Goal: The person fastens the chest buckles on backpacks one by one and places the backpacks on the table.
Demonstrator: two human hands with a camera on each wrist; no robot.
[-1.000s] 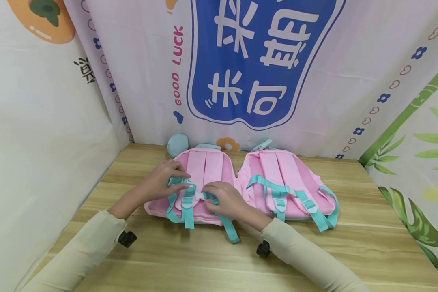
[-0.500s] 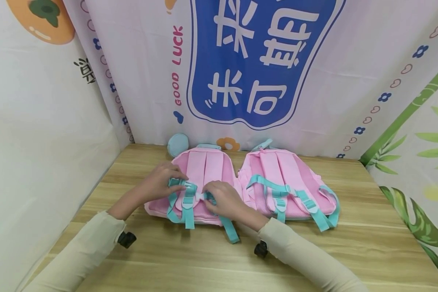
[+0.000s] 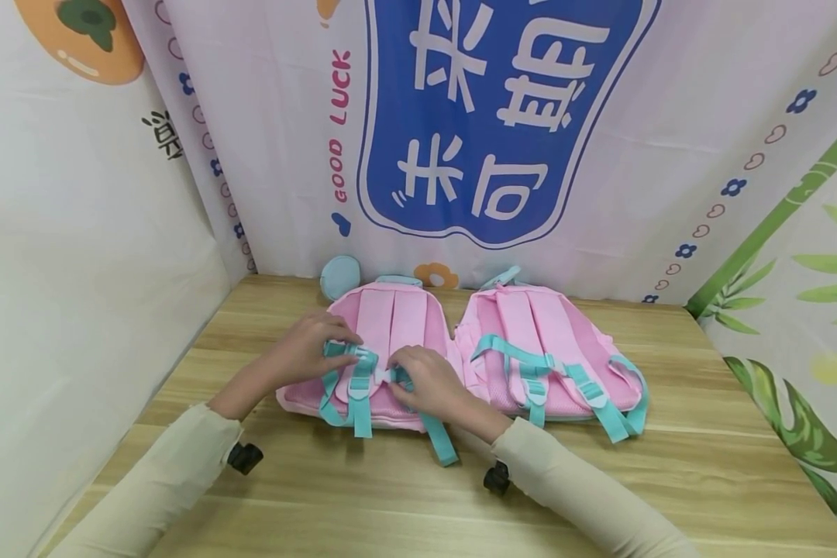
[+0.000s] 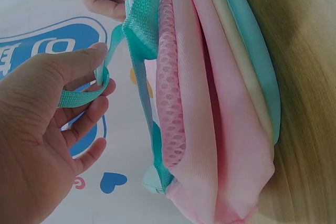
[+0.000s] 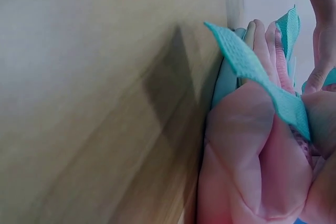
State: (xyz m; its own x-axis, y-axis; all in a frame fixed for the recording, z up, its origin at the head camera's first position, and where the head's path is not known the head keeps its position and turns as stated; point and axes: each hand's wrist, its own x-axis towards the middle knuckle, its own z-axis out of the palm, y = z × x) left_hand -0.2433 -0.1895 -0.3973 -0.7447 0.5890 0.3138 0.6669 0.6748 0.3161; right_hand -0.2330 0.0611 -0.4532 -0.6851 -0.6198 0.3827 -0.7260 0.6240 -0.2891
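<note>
Two pink backpacks lie side by side, straps facing up: the left backpack [image 3: 373,310] and the right backpack [image 3: 554,318]. Over the left one, my left hand [image 3: 307,353] pinches a teal strap [image 4: 79,98] with a pale buckle piece [image 3: 358,353] at its end, between thumb and fingers. My right hand [image 3: 432,384] pinches the other teal strap by a white buckle piece [image 3: 382,376], close to the left hand. The two pieces are apart. In the right wrist view, a loose teal strap end [image 5: 252,72] hangs over the backpack's edge, and the right hand is mostly cut off.
Both backpacks rest on a wooden table [image 3: 363,496] near the back wall cloth [image 3: 279,155]. A round light-blue pouch [image 3: 339,277] stands behind the left backpack. On the right backpack, teal straps [image 3: 516,353] cross and are joined.
My right hand has shifted slightly left and its fingers have drawn in around the buckle piece, which shows more plainly. My left hand stays nearly in place, its strap end turned slightly.
</note>
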